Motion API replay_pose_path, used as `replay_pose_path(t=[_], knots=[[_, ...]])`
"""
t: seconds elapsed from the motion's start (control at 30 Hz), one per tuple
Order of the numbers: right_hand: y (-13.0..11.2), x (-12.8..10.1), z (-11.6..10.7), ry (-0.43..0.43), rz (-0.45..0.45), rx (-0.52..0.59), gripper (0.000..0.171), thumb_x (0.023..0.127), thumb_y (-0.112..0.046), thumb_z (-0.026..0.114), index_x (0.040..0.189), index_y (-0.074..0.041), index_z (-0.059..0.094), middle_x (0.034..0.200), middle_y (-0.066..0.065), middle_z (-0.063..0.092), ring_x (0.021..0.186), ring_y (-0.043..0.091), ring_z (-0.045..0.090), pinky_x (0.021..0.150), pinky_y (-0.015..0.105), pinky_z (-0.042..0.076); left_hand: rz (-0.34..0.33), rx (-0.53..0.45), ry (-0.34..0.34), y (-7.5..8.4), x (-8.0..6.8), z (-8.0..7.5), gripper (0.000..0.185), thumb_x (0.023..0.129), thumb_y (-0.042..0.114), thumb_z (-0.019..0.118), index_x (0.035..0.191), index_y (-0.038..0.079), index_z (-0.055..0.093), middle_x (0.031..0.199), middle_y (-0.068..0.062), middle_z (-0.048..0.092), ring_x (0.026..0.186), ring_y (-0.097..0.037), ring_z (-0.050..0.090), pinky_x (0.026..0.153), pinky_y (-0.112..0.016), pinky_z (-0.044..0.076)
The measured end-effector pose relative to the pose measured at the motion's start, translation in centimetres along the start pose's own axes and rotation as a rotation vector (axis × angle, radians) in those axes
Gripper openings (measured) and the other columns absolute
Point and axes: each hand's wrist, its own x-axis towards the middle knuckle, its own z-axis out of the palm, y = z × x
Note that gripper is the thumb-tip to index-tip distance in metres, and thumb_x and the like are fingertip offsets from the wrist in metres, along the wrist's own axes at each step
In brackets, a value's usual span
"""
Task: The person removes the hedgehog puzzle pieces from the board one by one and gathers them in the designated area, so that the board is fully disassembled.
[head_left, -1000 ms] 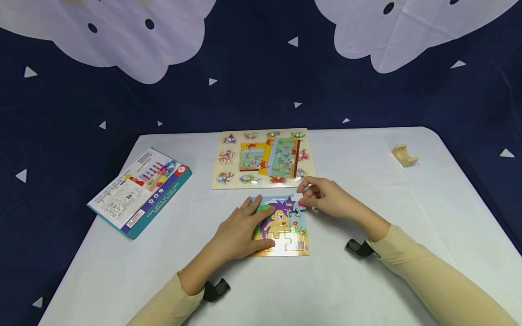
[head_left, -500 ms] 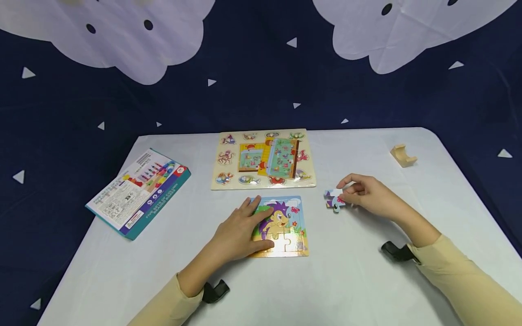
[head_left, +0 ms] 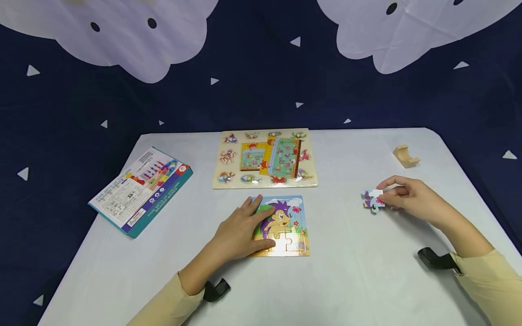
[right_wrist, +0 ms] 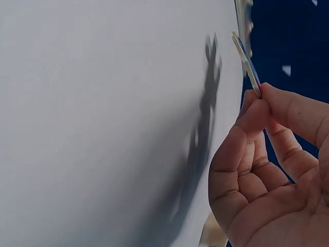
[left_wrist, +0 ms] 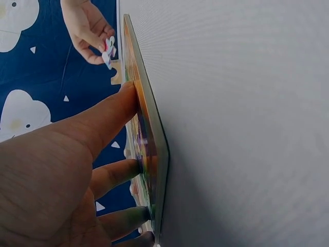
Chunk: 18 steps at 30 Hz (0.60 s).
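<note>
A square jigsaw puzzle [head_left: 299, 222] with a hedgehog picture lies flat on the white table. My left hand [head_left: 240, 233] rests on its left side, fingers spread and fairly straight; the left wrist view shows the fingertips touching the board's face [left_wrist: 146, 139]. Off to the right, my right hand [head_left: 413, 199] pinches a puzzle piece [head_left: 372, 200] between thumb and fingers. Purple, light blue and a red patch show on that piece. In the right wrist view the piece [right_wrist: 248, 64] appears edge-on, held clear of the table, its shadow falling on the cloth.
Behind the puzzle lies a wooden peg board [head_left: 220, 170] with sea animals, two fish-tank picture cards [head_left: 284, 156] on top. A teal-edged box [head_left: 140, 192] sits at the left. A small notched wooden block [head_left: 405, 156] stands at the back right.
My right hand has moved right, away from the hedgehog puzzle's upper right corner, carrying the puzzle piece with it. My left hand has stayed on the board.
</note>
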Motion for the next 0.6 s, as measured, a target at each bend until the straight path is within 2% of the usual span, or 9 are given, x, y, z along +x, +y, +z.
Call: replay_pose_path(t=[0.3,0.6], knots=[[3.2,-1.5,-1.4,0.062,-0.008,-0.032,0.032,0.096,-0.021,0.069,0.122,-0.005,0.058,0.081,-0.004,0.072,0.068,0.011,0.060,0.058,0.026,0.048,0.001,-0.010,0.011,-0.1,-0.1,0.2,0.078,0.082,0.059,0.074,0.150,0.031,0.048,0.167,-0.009,0.026,0.154,-0.034,0.022,0.114,-0.061,0.036],[4.0,-1.7,-2.1,0.083,0.018,-0.097,0.034,0.096,-0.024,0.069,0.121,-0.003,0.059,0.079,-0.007,0.071,0.066,0.008,0.057,0.057,0.026,0.045,0.009,0.005,0.011,-0.3,0.1,0.2,0.079,0.082,0.061,0.073,0.151,0.032,0.046,0.167,-0.007,0.025,0.155,-0.032,0.021,0.116,-0.058,0.034]])
